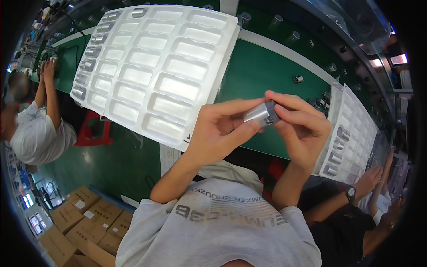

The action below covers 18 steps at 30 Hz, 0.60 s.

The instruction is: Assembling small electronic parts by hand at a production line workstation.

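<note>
In front of my chest, both hands hold a short silver metal cylinder (pixel 260 114) with a dark grey end piece, tilted up to the right. My left hand (pixel 218 129) is closed round its silver side, the thumb lying along the near face. The fingertips of my right hand (pixel 302 120) pinch the dark end piece. To the left, a large white tray (pixel 189 66) has rows of rectangular pockets. Similar silver cylinders (pixel 92 52) lie along its far-left column, with another (pixel 139 12) at the back; many pockets hold nothing.
A small metal part (pixel 299 79) lies on the green tabletop (pixel 260 66), near dark fittings (pixel 319 103). A second white tray (pixel 351 129) holds several cylinders at right. Silver cylinders stand along the dark line (pixel 293 36) behind. Co-workers sit on both sides; cardboard boxes (pixel 84 222) are stacked lower left.
</note>
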{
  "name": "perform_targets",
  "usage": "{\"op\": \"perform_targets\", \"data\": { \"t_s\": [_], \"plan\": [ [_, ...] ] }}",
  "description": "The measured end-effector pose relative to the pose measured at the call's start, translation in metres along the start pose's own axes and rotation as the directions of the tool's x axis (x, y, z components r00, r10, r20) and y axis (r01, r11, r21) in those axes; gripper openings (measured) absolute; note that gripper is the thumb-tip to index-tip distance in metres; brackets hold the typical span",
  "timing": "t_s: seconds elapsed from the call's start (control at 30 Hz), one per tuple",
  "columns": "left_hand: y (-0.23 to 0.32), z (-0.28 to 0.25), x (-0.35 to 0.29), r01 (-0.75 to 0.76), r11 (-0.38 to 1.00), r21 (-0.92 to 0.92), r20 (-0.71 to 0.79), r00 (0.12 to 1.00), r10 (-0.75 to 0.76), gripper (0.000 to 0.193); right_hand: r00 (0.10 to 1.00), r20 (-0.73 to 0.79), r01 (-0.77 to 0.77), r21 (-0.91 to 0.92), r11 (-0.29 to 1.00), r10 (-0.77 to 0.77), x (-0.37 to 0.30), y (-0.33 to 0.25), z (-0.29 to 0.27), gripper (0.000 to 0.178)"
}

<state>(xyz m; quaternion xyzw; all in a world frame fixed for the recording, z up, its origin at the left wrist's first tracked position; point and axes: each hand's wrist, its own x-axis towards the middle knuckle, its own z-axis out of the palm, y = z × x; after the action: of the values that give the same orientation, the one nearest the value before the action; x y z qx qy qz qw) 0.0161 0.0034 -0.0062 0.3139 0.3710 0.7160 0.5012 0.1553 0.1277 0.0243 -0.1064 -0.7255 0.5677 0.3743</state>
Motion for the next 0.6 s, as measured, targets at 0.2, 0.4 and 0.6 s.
{"op": "perform_targets", "data": {
  "t_s": [0.2, 0.4, 0.6],
  "plan": [
    [0.003, 0.003, 0.001, 0.075, 0.995, -0.059, -0.084, 0.993, -0.079, 0.036, 0.989, 0.072, 0.146, -0.237, 0.96, -0.133, -0.001, 0.013, 0.002, 0.039],
    [-0.005, 0.019, 0.009, 0.141, 0.988, -0.066, -0.194, 0.969, -0.151, 0.035, 0.967, -0.242, -0.071, -0.549, 0.833, -0.077, -0.012, 0.015, 0.031, 0.042],
    [-0.024, 0.011, -0.002, 0.066, 0.997, -0.031, -0.285, 0.956, -0.072, 0.04, 0.902, -0.248, 0.221, -0.439, 0.871, -0.354, -0.017, 0.047, 0.038, 0.039]
  ]
}}
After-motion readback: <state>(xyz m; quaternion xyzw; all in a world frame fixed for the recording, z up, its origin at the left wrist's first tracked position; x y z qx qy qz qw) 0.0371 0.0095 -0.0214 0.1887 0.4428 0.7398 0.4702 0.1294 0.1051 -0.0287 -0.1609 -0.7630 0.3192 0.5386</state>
